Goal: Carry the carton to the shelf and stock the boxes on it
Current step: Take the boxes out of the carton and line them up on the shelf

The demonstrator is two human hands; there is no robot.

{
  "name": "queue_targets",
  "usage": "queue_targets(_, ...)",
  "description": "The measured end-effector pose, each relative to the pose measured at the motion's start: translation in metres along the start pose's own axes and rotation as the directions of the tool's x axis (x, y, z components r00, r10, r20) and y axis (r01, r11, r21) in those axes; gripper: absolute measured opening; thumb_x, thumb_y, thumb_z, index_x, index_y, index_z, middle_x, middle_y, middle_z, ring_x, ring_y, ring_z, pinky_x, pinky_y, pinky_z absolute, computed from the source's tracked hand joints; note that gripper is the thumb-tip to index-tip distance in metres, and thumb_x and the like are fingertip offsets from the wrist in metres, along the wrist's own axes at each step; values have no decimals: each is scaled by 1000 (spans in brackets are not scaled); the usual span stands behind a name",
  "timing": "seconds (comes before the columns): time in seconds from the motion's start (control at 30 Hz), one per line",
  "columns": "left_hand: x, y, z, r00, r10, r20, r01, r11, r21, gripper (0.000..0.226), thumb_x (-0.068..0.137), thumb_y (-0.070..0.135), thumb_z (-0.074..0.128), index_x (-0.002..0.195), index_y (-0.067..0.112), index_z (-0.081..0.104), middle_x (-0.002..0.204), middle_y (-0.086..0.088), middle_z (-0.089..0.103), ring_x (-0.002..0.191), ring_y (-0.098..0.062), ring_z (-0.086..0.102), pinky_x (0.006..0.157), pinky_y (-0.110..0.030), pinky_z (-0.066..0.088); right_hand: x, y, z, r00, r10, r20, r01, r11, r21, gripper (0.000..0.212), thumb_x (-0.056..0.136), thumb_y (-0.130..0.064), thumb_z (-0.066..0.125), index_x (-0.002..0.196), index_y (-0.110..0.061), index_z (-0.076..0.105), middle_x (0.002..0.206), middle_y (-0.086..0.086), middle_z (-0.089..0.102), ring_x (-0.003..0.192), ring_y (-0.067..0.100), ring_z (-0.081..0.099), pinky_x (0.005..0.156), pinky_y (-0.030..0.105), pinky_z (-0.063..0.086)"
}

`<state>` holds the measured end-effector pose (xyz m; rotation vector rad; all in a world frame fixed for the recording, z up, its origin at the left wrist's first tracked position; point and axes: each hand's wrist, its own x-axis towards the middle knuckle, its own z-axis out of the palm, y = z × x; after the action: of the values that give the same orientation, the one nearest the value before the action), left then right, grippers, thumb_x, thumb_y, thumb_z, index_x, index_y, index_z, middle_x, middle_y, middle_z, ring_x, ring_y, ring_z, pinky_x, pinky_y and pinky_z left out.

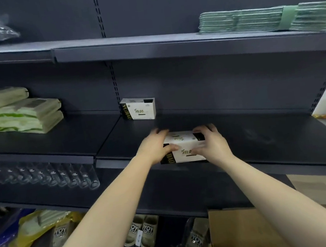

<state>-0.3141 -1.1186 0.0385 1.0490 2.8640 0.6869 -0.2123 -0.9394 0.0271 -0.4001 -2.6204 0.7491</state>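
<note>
A white and black box (184, 148) sits at the front edge of the dark middle shelf (260, 132). My left hand (154, 146) grips its left end, thumb across the front face. My right hand (211, 142) grips its right end, fingers curled over the top. A second identical box (139, 108) stands upright at the back of the same shelf, against the rear panel. The brown carton (241, 234) stands on the floor at the lower right, partly hidden by my right forearm.
Green and white packs (14, 111) are stacked on the shelf to the left. Folded green cloths (268, 19) lie on the top shelf at right. Clear bottles (52, 174) hang below left. Slippers (142, 233) and bags fill the bottom shelf.
</note>
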Motion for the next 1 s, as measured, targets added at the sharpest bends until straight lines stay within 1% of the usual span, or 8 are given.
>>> queue_targets(0.13, 31, -17, -2, 997, -34, 69, 37, 998, -51, 101, 86, 57, 62, 156, 27, -3, 162, -9, 15, 136, -29, 42, 102, -37, 45, 30, -2, 13, 999, 33, -16, -34, 999, -7, 62, 72, -26, 83, 127, -20, 55, 134, -2, 37, 90, 15, 52, 74, 23, 43)
queue_targets(0.23, 54, -36, -10, 994, -51, 94, 55, 997, -45, 109, 82, 63, 63, 154, 30, -12, 163, -4, 12, 140, -27, 36, 105, -41, 43, 56, -4, 23, 996, 84, -25, -85, 996, -30, 62, 75, -27, 82, 130, -21, 53, 137, -1, 31, 96, 18, 55, 79, 22, 44)
queue_targets(0.3, 66, -52, -15, 996, -44, 82, 47, 998, -29, 106, 84, 62, 62, 155, 26, -8, 164, -4, 9, 144, -26, 27, 111, -40, 37, 75, -5, 30, 992, 121, -35, -122, 992, -37, 63, 76, -26, 82, 132, -22, 52, 139, 1, 29, 103, 24, 57, 84, 24, 47)
queue_targets(0.37, 77, -68, -19, 998, -8, 55, 7, 1000, 13, 99, 87, 58, 61, 156, 21, 1, 163, -5, 11, 145, -25, 25, 113, -39, 34, 93, -5, 36, 990, 133, -48, -135, 990, -44, 65, 75, -23, 83, 132, -20, 52, 139, 4, 29, 106, 27, 57, 92, 29, 50)
queue_targets(0.43, 91, -86, -20, 999, 33, 23, -33, 999, 41, 93, 87, 56, 62, 156, 17, 13, 160, -6, 20, 142, -26, 30, 111, -38, 36, 114, -6, 43, 987, 146, -73, -150, 987, -57, 66, 74, -21, 83, 133, -18, 52, 138, 6, 31, 106, 29, 58, 95, 32, 50)
queue_targets(0.6, 119, -116, -14, 992, 128, -3, -127, 991, 34, 74, 85, 51, 67, 145, 17, 40, 145, -7, 43, 131, -24, 44, 101, -34, 43, 161, -4, 61, 970, 210, -122, -222, 971, -92, 68, 74, -21, 83, 134, -20, 52, 135, 9, 32, 104, 30, 58, 92, 33, 49)
queue_targets(0.77, 145, -128, -4, 984, 178, 14, -178, 981, 73, 68, 85, 53, 66, 140, 18, 48, 140, -5, 49, 123, -22, 51, 99, -35, 45, 195, -1, 77, 957, 243, -161, -264, 955, -132, 65, 77, -22, 81, 133, -18, 49, 136, 10, 31, 101, 31, 60, 90, 38, 53)
queue_targets(1.0, 164, -132, 5, 967, 243, 74, -253, 951, 178, 67, 87, 60, 58, 142, 24, 46, 138, -1, 48, 122, -20, 51, 100, -35, 43, 232, 9, 94, 947, 247, -206, -281, 947, -155, 60, 78, -23, 80, 130, -18, 49, 138, 10, 30, 98, 32, 61, 82, 40, 55)
